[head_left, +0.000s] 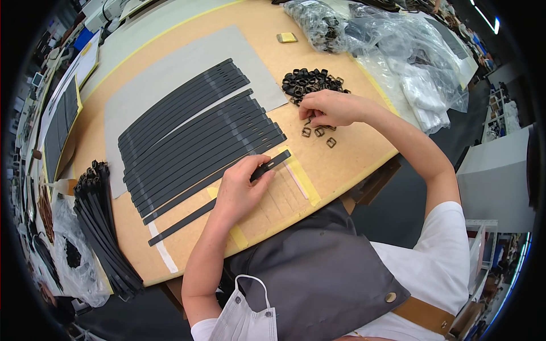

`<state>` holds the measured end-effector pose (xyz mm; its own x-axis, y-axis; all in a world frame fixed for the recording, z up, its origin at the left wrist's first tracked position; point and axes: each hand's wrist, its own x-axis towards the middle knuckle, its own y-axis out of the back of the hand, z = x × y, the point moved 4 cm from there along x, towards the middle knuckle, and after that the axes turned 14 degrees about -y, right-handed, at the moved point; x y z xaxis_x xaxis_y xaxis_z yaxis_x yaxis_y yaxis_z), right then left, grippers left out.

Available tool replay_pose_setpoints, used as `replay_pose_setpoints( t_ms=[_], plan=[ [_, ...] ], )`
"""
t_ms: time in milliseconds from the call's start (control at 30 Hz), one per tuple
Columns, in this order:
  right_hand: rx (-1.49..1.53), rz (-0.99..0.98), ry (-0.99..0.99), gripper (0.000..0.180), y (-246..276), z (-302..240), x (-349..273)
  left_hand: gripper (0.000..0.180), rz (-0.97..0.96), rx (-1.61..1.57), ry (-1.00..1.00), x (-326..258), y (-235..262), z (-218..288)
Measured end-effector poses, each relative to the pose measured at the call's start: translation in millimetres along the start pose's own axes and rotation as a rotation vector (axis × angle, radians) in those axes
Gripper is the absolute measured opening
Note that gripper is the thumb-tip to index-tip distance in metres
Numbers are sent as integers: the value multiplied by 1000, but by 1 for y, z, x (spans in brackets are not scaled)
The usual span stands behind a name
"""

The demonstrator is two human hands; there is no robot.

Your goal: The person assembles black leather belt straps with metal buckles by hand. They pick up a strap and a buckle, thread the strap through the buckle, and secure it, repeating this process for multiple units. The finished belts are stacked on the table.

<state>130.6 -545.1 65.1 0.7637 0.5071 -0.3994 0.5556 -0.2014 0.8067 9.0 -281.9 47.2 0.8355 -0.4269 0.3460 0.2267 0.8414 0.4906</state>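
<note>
My left hand [242,190] presses down on a long black strap [187,219] lying along the near edge of the wooden table, fingers near its right end [276,161]. My right hand [330,108] reaches over a few small dark metal buckles [318,132] lying loose on the table, fingertips pinched as if on one; what it grips is hidden. A pile of black buckles [310,82] sits just beyond that hand. Several more black straps [199,139] lie side by side in rows on a grey sheet [170,68].
A bundle of black straps [102,227] hangs at the table's left edge. Clear plastic bags [398,51] of parts lie at the far right. Yellow tape strips [304,179] mark the table near my left hand. A grey apron [318,273] covers my lap, a face mask [244,318] below.
</note>
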Motion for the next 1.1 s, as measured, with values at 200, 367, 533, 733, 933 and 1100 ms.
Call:
replay_pose_setpoints(
  t_ms=[200, 367, 533, 733, 933, 1100],
  plan=[
    [154, -6, -47, 22, -3, 0, -5, 30, 22, 8, -24, 0, 2, 1],
    [871, -59, -5, 16, -29, -21, -21, 28, 25, -2, 9, 0, 13, 4],
    [1213, -83, 178, 14, -61, -39, -23, 29, 96, -53, 54, 0, 20, 2],
    [1307, -161, 109, 17, -82, -49, -23, 25, 120, -54, 22, -1, 22, 2],
    [1222, -239, 118, 12, -89, -54, -16, 22, 50, -129, 85, -1, 19, 5],
    [1217, -269, 58, 12, -84, -60, -19, 19, 53, -48, 51, -2, 17, 5]
  ],
)
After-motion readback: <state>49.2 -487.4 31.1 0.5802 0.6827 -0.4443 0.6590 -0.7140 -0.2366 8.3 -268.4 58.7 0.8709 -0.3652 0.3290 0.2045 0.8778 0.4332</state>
